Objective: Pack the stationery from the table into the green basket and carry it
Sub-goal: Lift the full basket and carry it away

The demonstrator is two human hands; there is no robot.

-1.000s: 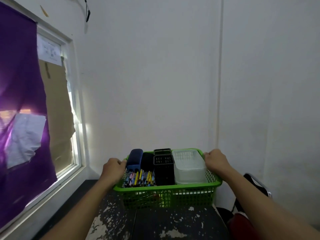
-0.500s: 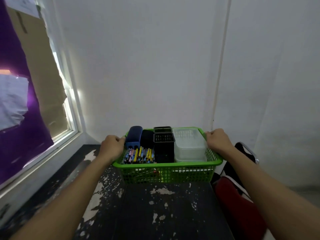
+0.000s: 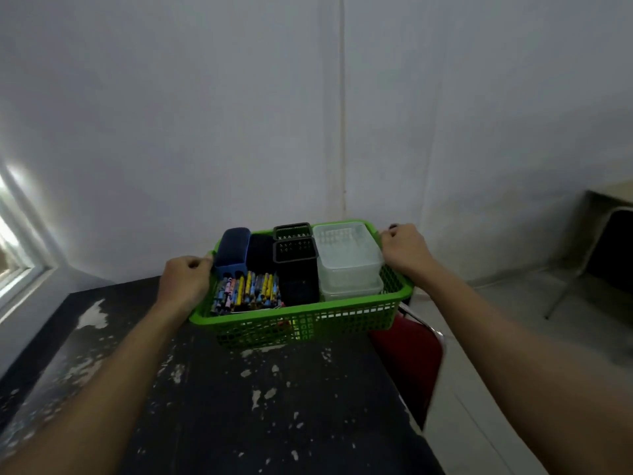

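The green basket [image 3: 308, 323] is held over the far right part of the dark table [image 3: 239, 406]. My left hand [image 3: 186, 281] is closed on its left rim and my right hand [image 3: 406, 252] on its right rim. Inside lie a row of coloured pens [image 3: 246, 291], a blue holder [image 3: 233, 252], two black mesh pen cups [image 3: 294, 255] and stacked clear plastic boxes [image 3: 347, 262]. I cannot tell whether the basket's bottom touches the table.
The table's black top has worn, peeling paint. A red chair [image 3: 407, 365] stands right of the table, under the basket's right end. White walls meet in a corner behind. A window frame [image 3: 17, 255] is at the left; another desk and chair [image 3: 603, 248] stand far right.
The view has tilted down and turned right, so the purple curtain has left the picture. The basket, gripped by both hands throughout, has shifted toward the table's right edge.
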